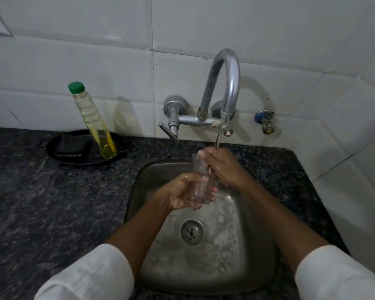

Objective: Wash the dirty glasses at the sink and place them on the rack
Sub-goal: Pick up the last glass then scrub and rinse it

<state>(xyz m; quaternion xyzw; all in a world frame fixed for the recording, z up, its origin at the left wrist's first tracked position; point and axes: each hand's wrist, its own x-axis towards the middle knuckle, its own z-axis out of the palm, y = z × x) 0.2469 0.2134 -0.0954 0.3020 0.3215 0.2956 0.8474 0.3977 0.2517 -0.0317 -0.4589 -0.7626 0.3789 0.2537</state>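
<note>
Gripping glass [200, 187] low with left hand [182, 191], over sink [253, 245]; rubbing its rim with right hand [221, 165], fingers curled on it, under tap [227, 83]. Rinsing underway; racking remaining, no rack visible.

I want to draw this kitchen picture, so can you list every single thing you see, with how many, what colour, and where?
Clear drinking glass: one, see-through, held over the sink under the running water.
Steel sink: one, grey, set in the dark speckled counter.
Curved metal tap: one, silver, on the white tiled wall.
Plastic bottle with green cap: one, yellow liquid, leaning in the black round tray.
Dark scrub pad: one, black, in the tray.
Hands: left grips the glass; right at its rim.
</note>
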